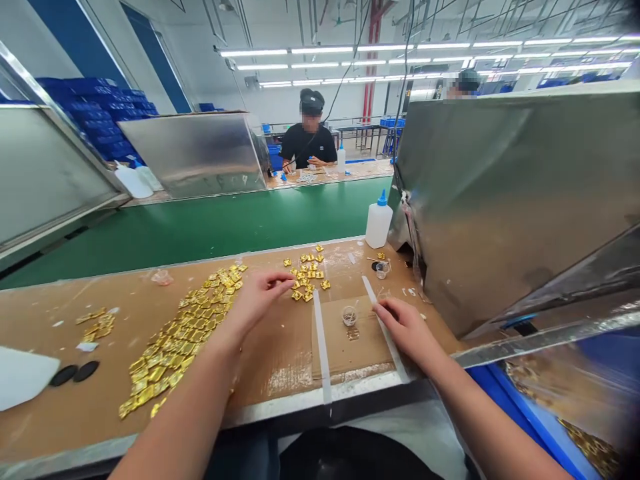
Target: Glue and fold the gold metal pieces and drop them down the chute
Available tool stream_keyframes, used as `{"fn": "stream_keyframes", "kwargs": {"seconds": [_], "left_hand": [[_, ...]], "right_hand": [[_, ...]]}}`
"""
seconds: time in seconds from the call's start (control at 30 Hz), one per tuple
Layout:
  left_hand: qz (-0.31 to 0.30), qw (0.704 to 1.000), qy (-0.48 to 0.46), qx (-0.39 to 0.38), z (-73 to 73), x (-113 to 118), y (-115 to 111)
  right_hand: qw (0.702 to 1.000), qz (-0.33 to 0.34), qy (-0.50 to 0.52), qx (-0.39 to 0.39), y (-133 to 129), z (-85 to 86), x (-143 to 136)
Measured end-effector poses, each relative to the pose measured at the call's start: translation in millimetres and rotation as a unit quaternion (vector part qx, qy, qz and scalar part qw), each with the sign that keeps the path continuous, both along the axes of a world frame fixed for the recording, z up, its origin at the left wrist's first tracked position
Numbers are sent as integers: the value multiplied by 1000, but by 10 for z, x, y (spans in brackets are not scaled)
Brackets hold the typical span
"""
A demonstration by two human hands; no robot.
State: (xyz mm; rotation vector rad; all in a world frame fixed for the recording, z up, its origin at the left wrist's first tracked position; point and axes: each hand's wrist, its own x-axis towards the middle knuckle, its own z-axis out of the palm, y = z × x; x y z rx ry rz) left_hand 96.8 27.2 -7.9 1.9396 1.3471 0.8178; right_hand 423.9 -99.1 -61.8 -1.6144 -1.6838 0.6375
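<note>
long white tube lights run over a wide factory hall, and in the head view a green belt (260, 223) crosses behind a brown cardboard-covered bench (270, 347). beyond the belt i see a person in a black cap and black t-shirt (310, 140) seated at another bench, near a white bottle. on the near bench, small shiny gold metal pieces (187, 327) lie in a broad slanting patch left of centre, with a looser cluster of them just beyond the left hand (255, 300). that hand hovers with thumb and forefinger close together by the cluster; i cannot tell whether they pinch a piece. the right hand (407, 330) has its fingertips bunched at a white strip (385, 327) on a flat cardboard sheet (340, 353), and whether anything thin is gripped there i cannot tell either. between the hands, a small clear round cup (349, 316) sits on the sheet. a translucent bottle with a blue nozzle (379, 223) stands upright at the bench's far edge, beside a big metal panel (520, 200).
</note>
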Motion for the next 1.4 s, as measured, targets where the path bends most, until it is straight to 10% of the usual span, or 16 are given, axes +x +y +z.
{"fn": "stream_keyframes", "kwargs": {"seconds": [0.27, 0.73, 1.4], "left_hand": [[-89, 954, -262, -113, -347, 949, -183], [-59, 937, -301, -169, -628, 965, -160], [-119, 952, -258, -116, -777, 1017, -159]], "right_hand": [[979, 85, -185, -30, 442, 226, -244], [972, 169, -165, 8, 569, 326, -289], [974, -11, 221, 38, 844, -178, -298]]}}
